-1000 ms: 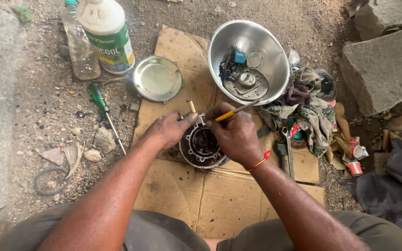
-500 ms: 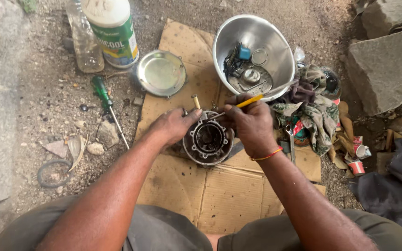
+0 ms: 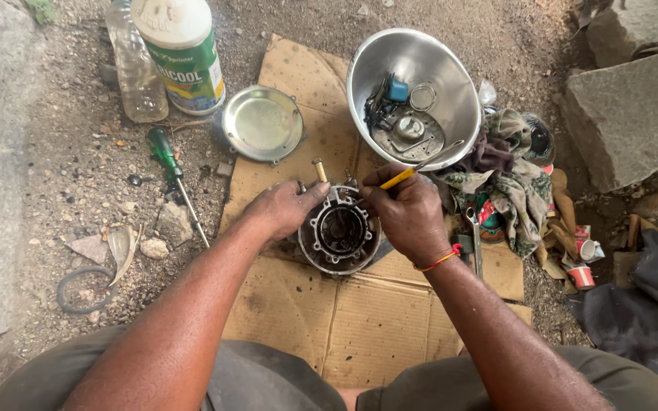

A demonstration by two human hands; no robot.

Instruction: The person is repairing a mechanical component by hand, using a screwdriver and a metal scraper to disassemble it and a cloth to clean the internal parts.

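Observation:
A round, dark metal engine housing rests on a sheet of cardboard between my knees. My left hand grips its upper left rim and steadies it. My right hand is closed around a yellow-handled tool, whose tip is at the housing's top edge. A red thread band circles my right wrist.
A steel bowl with small parts lies tilted behind the housing, beside rags and a wrench. A round metal cover, a green screwdriver, two bottles, a rubber ring and stone blocks lie around.
Both hands have stayed on the housing. The yellow-handled tool has shifted slightly along the top rim, and the view has tilted a little lower.

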